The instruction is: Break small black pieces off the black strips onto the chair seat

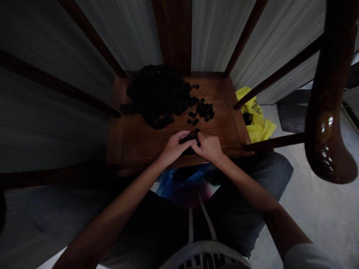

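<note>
The curled left hand point(176, 147) and right hand point(206, 146) grip a clump of small black pieces point(190, 137) together above the near edge of a brown wooden chair seat point(218, 127), with a larger black heap point(157, 97) at far left.

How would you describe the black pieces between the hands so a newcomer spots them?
Start at the wooden chair seat and go to its front edge. The small black pieces sit there, held between the left hand and right hand, apart from the big black heap behind.
</note>
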A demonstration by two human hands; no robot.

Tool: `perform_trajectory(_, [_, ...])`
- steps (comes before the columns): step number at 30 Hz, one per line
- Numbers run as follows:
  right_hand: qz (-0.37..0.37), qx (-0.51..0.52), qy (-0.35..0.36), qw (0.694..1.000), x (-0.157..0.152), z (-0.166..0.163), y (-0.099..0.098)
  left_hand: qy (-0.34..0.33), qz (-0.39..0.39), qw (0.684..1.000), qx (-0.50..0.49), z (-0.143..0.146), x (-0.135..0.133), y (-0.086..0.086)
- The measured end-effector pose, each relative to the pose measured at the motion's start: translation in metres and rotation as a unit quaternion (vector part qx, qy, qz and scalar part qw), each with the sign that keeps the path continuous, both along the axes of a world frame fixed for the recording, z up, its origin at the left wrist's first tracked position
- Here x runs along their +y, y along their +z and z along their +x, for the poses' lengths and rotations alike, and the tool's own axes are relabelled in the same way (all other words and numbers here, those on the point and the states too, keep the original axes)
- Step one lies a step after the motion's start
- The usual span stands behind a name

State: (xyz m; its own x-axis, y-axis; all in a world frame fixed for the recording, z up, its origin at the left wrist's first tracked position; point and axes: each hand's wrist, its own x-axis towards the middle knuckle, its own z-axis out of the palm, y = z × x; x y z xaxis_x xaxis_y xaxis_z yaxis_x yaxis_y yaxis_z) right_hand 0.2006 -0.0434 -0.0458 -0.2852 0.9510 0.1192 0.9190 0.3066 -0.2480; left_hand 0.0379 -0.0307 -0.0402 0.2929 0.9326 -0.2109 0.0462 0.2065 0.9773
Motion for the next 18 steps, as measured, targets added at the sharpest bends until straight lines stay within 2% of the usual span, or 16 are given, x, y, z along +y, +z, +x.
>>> perform_trajectory(3, [0.037, 0.008, 0.020, 0.999, -0.002, 0.002, -0.006, -0.026, 0.009, 1.000, 0.011, 0.002, -0.001, 0.000])
perform_trajectory(6, [0.068, 0.007, 0.032, 0.997, -0.003, 0.003, -0.008, -0.055, 0.051, 0.996, 0.043, 0.002, -0.005, 0.005])
perform_trajectory(12, [0.121, 0.014, 0.035, 0.992, -0.004, 0.005, -0.003, -0.068, 0.158, 0.965, 0.196, -0.003, -0.010, 0.010])
perform_trajectory(15, [0.119, 0.013, 0.044, 0.992, -0.005, 0.005, 0.000, -0.095, 0.184, 0.959, 0.193, -0.003, -0.009, 0.007])
perform_trajectory(18, [0.101, 0.010, 0.044, 0.994, -0.006, 0.005, 0.001, -0.103, 0.175, 0.965, 0.165, -0.002, -0.010, 0.008])
